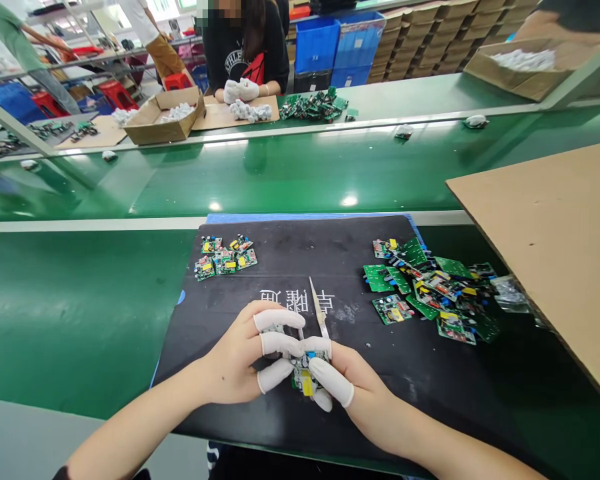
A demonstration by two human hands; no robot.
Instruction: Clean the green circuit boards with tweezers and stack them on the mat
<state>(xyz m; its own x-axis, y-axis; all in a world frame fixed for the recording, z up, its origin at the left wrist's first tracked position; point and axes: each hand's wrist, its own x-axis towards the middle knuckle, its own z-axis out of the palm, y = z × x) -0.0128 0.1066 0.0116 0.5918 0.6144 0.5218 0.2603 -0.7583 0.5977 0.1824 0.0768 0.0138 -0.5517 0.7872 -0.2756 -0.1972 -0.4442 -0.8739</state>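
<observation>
At the near edge of the black mat, head view: a small circuit board is being pinched between both hands, just above the mat. Left hand fingers, in white finger cots, are being closed on the board's left edge; right hand fingers are being closed on its right edge, with tweezers also being gripped and pointing away from the person.

Handling, judged: board is light, stiff, fragile at the components; best gripped by the edges, as is being done.

Counts: one board in hand; sorted group at upper left, roughly six boards being laid flat and touching; loose pile at right, over ten, overlapping, exact count not readable. One cardboard sheet is lying just right of the pile.
</observation>
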